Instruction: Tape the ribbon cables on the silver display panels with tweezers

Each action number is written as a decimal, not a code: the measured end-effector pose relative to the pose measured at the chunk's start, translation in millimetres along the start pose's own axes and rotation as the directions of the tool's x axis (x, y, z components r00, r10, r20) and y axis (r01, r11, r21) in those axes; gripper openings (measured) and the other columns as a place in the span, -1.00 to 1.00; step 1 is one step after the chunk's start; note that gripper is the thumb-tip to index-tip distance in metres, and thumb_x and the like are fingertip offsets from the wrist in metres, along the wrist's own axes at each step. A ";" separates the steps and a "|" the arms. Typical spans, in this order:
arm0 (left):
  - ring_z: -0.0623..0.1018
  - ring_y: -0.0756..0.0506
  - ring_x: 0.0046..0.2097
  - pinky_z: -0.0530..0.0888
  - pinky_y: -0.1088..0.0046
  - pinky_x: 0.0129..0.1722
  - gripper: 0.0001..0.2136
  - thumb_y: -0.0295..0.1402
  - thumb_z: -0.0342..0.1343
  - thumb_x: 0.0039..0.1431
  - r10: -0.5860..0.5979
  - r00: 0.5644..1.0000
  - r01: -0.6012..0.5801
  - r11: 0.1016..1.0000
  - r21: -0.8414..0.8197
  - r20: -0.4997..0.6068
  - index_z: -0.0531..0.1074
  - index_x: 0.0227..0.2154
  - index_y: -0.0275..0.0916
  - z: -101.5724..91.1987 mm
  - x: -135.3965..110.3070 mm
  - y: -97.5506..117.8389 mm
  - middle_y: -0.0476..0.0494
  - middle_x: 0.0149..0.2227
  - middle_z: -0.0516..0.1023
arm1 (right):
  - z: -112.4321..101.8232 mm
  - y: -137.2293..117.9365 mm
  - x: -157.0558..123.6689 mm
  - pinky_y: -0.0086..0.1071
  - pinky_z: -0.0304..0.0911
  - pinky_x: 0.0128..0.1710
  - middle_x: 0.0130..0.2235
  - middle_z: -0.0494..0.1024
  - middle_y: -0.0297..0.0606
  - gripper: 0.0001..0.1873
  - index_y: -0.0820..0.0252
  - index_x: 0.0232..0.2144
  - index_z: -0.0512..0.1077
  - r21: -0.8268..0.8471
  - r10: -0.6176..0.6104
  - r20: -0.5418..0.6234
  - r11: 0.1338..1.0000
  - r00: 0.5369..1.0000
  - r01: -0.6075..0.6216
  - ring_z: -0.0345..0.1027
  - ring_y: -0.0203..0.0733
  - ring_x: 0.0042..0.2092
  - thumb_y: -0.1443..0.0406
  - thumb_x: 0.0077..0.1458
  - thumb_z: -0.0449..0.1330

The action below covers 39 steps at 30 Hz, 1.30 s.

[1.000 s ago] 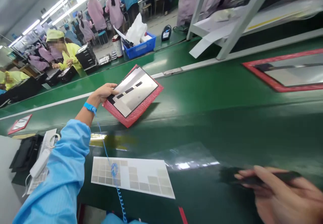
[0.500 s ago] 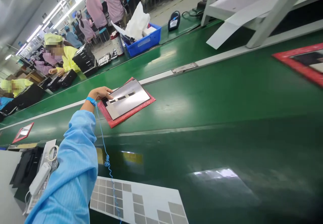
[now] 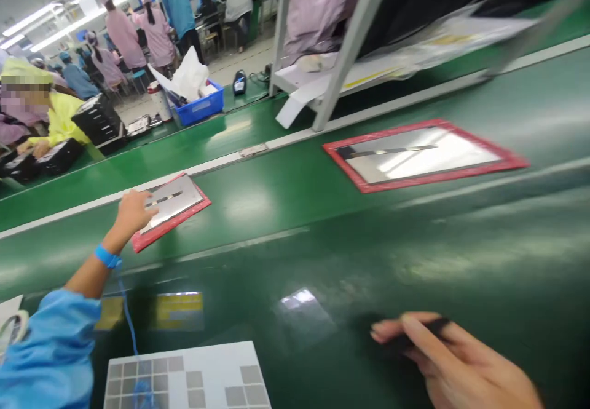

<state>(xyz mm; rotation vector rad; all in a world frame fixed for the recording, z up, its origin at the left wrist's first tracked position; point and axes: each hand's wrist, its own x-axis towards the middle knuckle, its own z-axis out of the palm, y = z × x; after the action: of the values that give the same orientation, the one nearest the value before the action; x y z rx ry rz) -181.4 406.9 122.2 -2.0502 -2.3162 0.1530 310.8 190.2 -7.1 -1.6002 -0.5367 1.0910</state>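
My left hand, with a blue wrist strap, is over the left end of a flat silver panel. Its fingers are apart; whether the fingertips touch the panel I cannot tell. That panel lies on a red padded sheet on the green belt. At the lower right, my right hand is closed, thumb against fingers, on a small black object, blurred and partly hidden. Further right on the belt, a second silver panel rests in a red border.
A white sheet of grey square stickers lies at the near edge. A grey metal shelf frame stands over the belt's far side. Beyond the rail are a blue bin and a black device. A co-worker in yellow is at the far left.
The view has swung right, bringing the second panel fully in. My right hand has come in at the lower right with the black object. My left fingers have lifted and spread over the first panel.
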 end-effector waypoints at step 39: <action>0.43 -0.32 0.32 0.33 -0.10 0.33 -0.67 -0.17 0.08 0.52 0.486 0.840 -0.532 0.825 -0.190 -0.243 0.47 0.21 -0.15 23.5 -43.8 188.2 -0.29 0.29 0.51 | 173.8 -109.4 171.4 -0.11 0.55 0.04 0.04 0.61 -0.08 -0.62 0.30 0.06 0.53 -0.671 -0.120 0.713 -0.405 0.691 0.621 0.57 -0.07 0.01 0.12 0.38 0.34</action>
<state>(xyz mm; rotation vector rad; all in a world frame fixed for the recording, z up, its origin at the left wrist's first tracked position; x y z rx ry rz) 7.5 384.8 80.8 -2.6393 -1.6963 -0.3223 264.4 451.0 29.3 -2.0221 -2.6729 -0.0435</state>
